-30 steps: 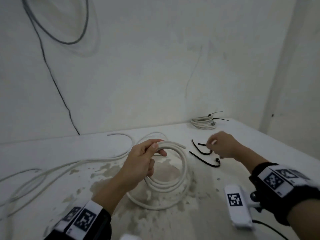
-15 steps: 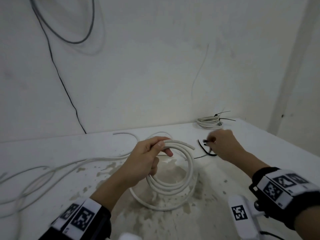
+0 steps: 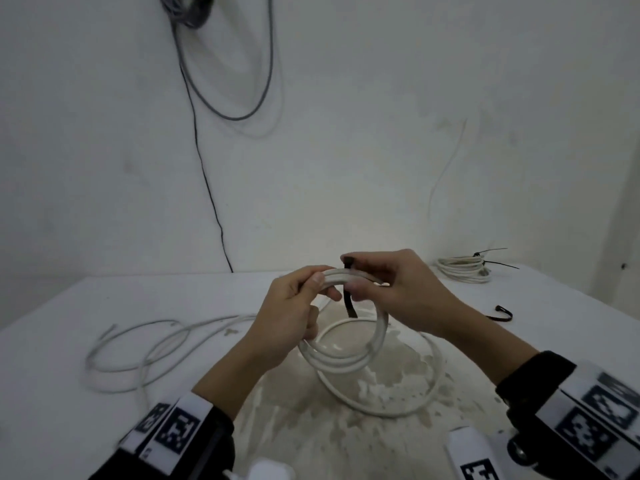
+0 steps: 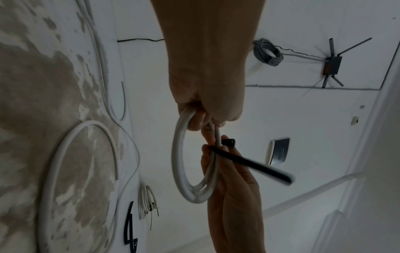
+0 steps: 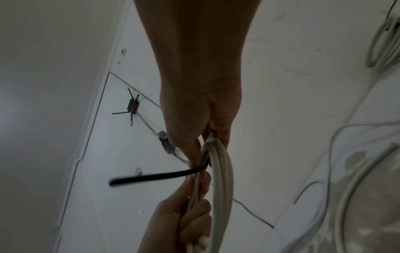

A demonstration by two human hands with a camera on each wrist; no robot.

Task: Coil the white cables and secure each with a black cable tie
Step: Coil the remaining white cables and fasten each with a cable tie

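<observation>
My left hand [image 3: 294, 306] grips the top of a coiled white cable [image 3: 349, 358], lifted off the white table [image 3: 104, 306]; the same coil [image 4: 184, 171] hangs below my fist in the left wrist view. My right hand [image 3: 391, 289] pinches a black cable tie [image 3: 349, 299] against the coil's top, right beside my left fingers. The tie's head sticks up above the cable and its strap [image 4: 255, 166] [image 5: 155, 176] hangs free through the loop. A loose outer turn of cable [image 3: 415, 400] still lies on the table.
A finished coil [image 3: 464, 270] bound with black ties sits at the far right of the table. Another black tie [image 3: 500, 313] lies right of my hands. Loose white cable [image 3: 138, 348] sprawls at left. A dark cable [image 3: 207, 181] hangs on the wall.
My right hand picked a black tie off the table and brought it to the coil's top. My left hand lifted the coil higher. The camera view tilted up.
</observation>
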